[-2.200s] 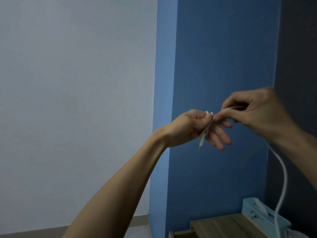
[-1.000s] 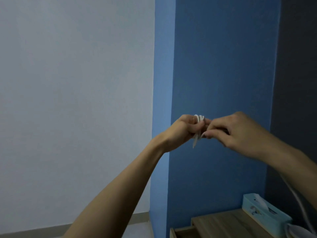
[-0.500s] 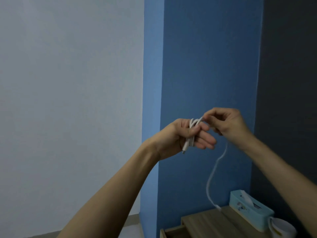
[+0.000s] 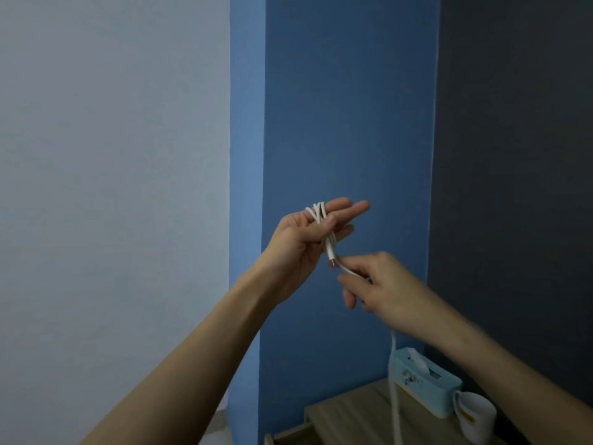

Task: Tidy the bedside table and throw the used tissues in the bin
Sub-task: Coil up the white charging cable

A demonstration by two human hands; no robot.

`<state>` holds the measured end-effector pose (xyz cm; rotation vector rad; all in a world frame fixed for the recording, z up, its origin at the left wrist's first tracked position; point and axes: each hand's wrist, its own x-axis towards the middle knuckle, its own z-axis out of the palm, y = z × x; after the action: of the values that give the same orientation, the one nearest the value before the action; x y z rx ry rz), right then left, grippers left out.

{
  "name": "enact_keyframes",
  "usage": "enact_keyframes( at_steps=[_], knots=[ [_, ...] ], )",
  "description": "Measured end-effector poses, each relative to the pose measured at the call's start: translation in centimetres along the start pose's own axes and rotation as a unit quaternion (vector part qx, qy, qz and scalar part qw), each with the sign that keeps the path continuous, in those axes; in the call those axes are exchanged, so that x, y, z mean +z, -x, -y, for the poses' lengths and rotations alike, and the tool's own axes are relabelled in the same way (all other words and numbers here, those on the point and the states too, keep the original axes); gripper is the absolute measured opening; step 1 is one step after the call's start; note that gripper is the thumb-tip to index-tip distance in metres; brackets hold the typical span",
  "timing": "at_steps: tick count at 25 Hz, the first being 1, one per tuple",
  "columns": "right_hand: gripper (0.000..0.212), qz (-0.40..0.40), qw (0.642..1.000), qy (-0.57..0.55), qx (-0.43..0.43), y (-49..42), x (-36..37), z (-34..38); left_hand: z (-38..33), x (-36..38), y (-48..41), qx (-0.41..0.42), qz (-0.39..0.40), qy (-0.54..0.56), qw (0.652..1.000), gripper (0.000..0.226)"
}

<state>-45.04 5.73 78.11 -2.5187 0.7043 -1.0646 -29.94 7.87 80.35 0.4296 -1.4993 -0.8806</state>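
- Looping round straight fingers of the left hand (image 4: 298, 242), the white charging cable (image 4: 317, 212) is pinned by the thumb.
- Right hand (image 4: 380, 285) pinches its loose run below; it hangs toward the desk (image 4: 348, 419), beside the tissue box (image 4: 431, 391).

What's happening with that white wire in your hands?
A person is coiling up a white cable. Several loops sit round the fingers of the left hand, with the thumb pressing them down. The right hand pinches the cable just below, and the rest hangs down toward the wooden bedside table, where a light blue tissue box and a white mug stand.
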Motion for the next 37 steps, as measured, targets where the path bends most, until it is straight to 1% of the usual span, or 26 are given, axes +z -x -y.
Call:
enact_keyframes(
  at_steps=[2,4,6,7,9,11,13,15,16,17,18,20,22,24,25,26,27,28,29,30,31,33,34,36,37],
  knots=[
    [0.03,0.016,0.994,0.107,-0.029,1.1,-1.2,1.0,0.0,0.0,0.0,-0.01,0.026,-0.066,0.997,0.026],
    [0.034,-0.006,0.979,0.188,-0.079,1.6,-2.9,2.0,0.1,0.4,0.3,-0.037,0.067,-0.1,0.992,0.025],
    [0.029,-0.047,0.967,0.212,-0.13,1.4,-4.8,2.5,0.0,1.1,0.6,-0.062,0.104,-0.113,0.986,0.023],
    [0.024,-0.071,0.966,0.203,-0.143,1.0,-5.7,2.4,0.1,1.3,0.7,-0.068,0.127,-0.111,0.983,0.023],
    [0.019,-0.119,0.97,0.139,-0.158,0.1,-6.9,2.1,0.2,1.8,0.8,-0.073,0.178,-0.093,0.977,0.026],
    [0.016,-0.139,0.979,0.028,-0.146,-0.9,-7.4,1.7,-0.1,2.2,0.9,-0.074,0.194,-0.071,0.976,0.027],
    [0.011,-0.123,0.98,-0.084,-0.134,-1.7,-7.1,1.2,-0.4,2.7,1.0,-0.07,0.18,-0.051,0.98,0.02],
    [0.004,-0.121,0.972,-0.155,-0.127,-2.1,-6.5,0.4,-0.6,3.1,0.9,-0.064,0.158,-0.019,0.985,0.017],
    [0.005,-0.126,0.967,-0.186,-0.115,-2.3,-6.1,-0.1,-0.6,3.3,0.9,-0.062,0.147,0.004,0.987,0.017],
    [0.007,-0.133,0.963,-0.214,-0.094,-2.4,-5.6,-0.4,-0.7,3.4,0.9,-0.059,0.138,0.03,0.988,0.017],
    [0.004,-0.136,0.958,-0.245,-0.069,-2.3,-5.0,-0.7,-0.7,3.5,0.9,-0.052,0.129,0.051,0.989,0.014],
    [0.014,-0.14,0.948,-0.284,-0.014,-2.3,-3.4,-1.1,-0.7,3.7,0.7,-0.037,0.114,0.109,0.987,0.023],
    [0.024,-0.137,0.942,-0.307,0.027,-1.8,-2.0,-0.9,-0.4,3.7,0.3,-0.014,0.089,0.158,0.983,0.023],
    [0.031,-0.105,0.953,-0.28,0.045,-0.6,-1.4,-0.5,-0.1,3.4,-0.2,0.003,0.054,0.138,0.989,0.018],
    [0.032,-0.088,0.968,-0.231,0.041,0.1,-1.4,-0.3,0.0,3.3,-0.3,0.003,0.037,0.102,0.994,0.018],
    [0.031,-0.068,0.987,-0.145,0.025,0.9,-1.6,-0.1,0.1,3.2,-0.4,0.005,0.024,0.052,0.998,0.02],
    [0.028,-0.049,0.998,-0.03,0.005,1.7,-2.0,0.0,0.2,3.1,-0.5,0.01,0.017,-0.005,1.0,0.022],
    [0.025,-0.036,0.996,0.079,-0.016,2.4,-2.4,0.2,0.3,3.0,-0.5,0.013,0.014,-0.069,0.997,0.023],
    [0.025,-0.033,0.986,0.157,-0.038,2.9,-3.1,0.5,0.3,2.9,-0.5,0.013,0.016,-0.127,0.992,0.023],
    [0.028,-0.04,0.977,0.202,-0.058,3.3,-3.9,0.8,0.3,2.8,-0.4,0.009,0.028,-0.167,0.986,0.02],
    [0.032,-0.052,0.969,0.226,-0.08,3.4,-4.8,1.2,0.3,2.8,-0.3,-0.003,0.05,-0.183,0.982,0.016],
    [0.03,-0.087,0.96,0.233,-0.126,3.2,-6.4,1.6,0.5,2.9,-0.1,-0.031,0.111,-0.185,0.976,0.022],
    [0.024,-0.105,0.963,0.205,-0.144,2.9,-7.0,1.6,0.6,3.1,0.1,-0.043,0.142,-0.173,0.974,0.025],
    [0.01,-0.146,0.973,0.105,-0.143,1.8,-7.9,1.3,0.7,3.3,0.6,-0.054,0.184,-0.122,0.974,0.023],
    [0.007,-0.162,0.977,0.048,-0.133,1.4,-8.1,1.1,0.6,3.5,0.8,-0.054,0.192,-0.099,0.975,0.021]
  ],
)
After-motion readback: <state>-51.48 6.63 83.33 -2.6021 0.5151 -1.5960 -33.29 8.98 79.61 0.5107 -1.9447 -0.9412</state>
